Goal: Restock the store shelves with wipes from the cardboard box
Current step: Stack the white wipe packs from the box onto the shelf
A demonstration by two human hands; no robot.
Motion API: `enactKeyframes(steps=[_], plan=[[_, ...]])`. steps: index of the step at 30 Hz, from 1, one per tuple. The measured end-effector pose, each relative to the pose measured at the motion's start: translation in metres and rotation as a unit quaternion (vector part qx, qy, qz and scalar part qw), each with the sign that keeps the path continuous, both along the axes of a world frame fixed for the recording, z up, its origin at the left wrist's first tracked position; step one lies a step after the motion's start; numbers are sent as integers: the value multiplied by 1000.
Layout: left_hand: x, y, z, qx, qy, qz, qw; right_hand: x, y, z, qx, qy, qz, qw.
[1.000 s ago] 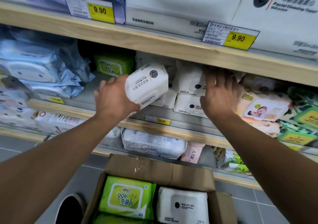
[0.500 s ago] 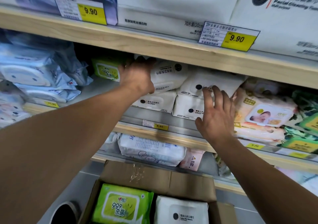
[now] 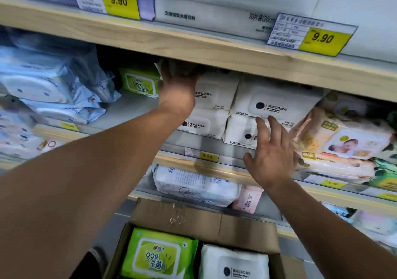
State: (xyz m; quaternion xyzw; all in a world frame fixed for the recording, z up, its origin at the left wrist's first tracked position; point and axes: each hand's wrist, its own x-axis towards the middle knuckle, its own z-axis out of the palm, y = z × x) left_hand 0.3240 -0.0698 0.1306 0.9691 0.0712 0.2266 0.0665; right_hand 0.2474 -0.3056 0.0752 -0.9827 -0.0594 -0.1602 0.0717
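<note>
At frame centre our left hand (image 3: 179,85) grips a white wipes pack (image 3: 217,90) on the middle shelf (image 3: 133,109), while our right hand (image 3: 271,156) hovers beside it, fingers spread. Along the bottom edge, the cardboard box (image 3: 193,220) holds a green pack (image 3: 158,255) and a white pack (image 3: 234,263).

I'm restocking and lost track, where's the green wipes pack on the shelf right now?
In the head view, the green wipes pack sits deep on the middle shelf, left of the left hand and right of the blue packs.

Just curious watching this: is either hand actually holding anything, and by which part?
The left hand holds a white wipes pack by its left end, high on the stack. The right hand is open, holding nothing.
</note>
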Motion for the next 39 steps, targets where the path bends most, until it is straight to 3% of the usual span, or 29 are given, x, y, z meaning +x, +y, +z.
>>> enactKeyframes(steps=[3,9,16,19,29,39], plan=[[13,3,-9,53,-20,-61,997,-3,3,-3,-8,24,1,1000],[13,3,-24,24,-42,-65,997,-19,16,-8,-22,63,31,997],[-39,-4,-16,17,-31,-54,998,-48,35,-6,-8,86,82,993],[-83,-11,-22,-1,-18,-95,995,-72,38,-9,8,99,96,990],[-222,-44,-99,-28,136,-195,971,-182,0,-56,22,230,97,968],[-322,-98,-157,-15,304,-260,916,-260,-61,-104,-26,367,76,927]])
